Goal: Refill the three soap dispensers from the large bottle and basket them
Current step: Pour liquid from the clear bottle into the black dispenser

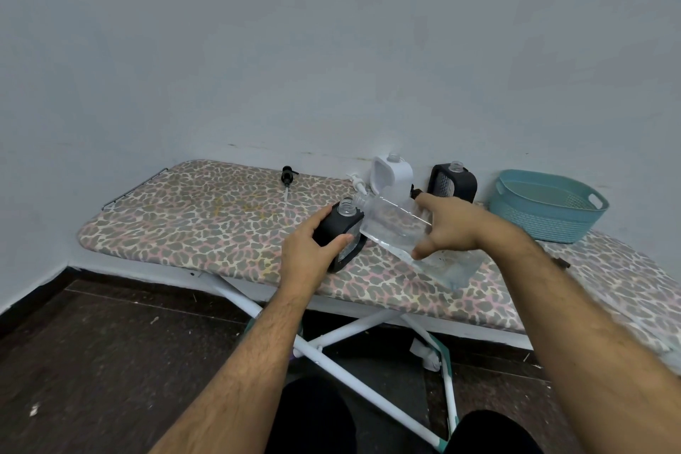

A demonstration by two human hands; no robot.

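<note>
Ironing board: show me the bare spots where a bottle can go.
Free: the left end of the board, between the black pump and the left hand. Crowded: the back edge, with white dispenser, black dispenser and basket.

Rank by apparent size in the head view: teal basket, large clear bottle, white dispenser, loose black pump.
1. teal basket and large clear bottle: look alike in extent; the bottle is nearer the camera, so unranked.
2. white dispenser
3. loose black pump, clearly smallest.
</note>
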